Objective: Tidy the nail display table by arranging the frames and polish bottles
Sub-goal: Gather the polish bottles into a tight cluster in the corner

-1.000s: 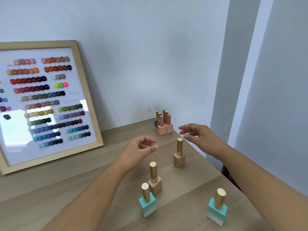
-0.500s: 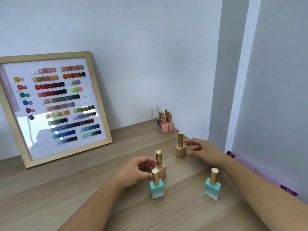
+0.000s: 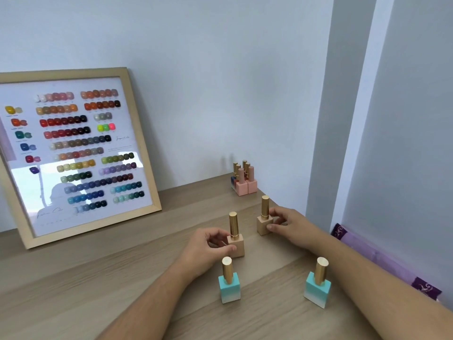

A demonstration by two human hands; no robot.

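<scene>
On the light wooden table [image 3: 98,278], the left hand [image 3: 208,246] is pinching the square base of the nearer beige polish bottle with a gold cap [image 3: 235,244], and the right hand [image 3: 286,224] is pinching the base of the farther beige gold-capped bottle [image 3: 264,222]. Both bottles are standing upright on the table. A tight group of pink bottles [image 3: 245,182] is already standing at the back corner, and the pale wooden frame of colour swatches [image 3: 73,153] is leaning on the wall. The left turquoise gold-capped bottle [image 3: 229,283] and the right turquoise one [image 3: 317,285] are waiting apart in front, so I judge the task is about half done.
</scene>
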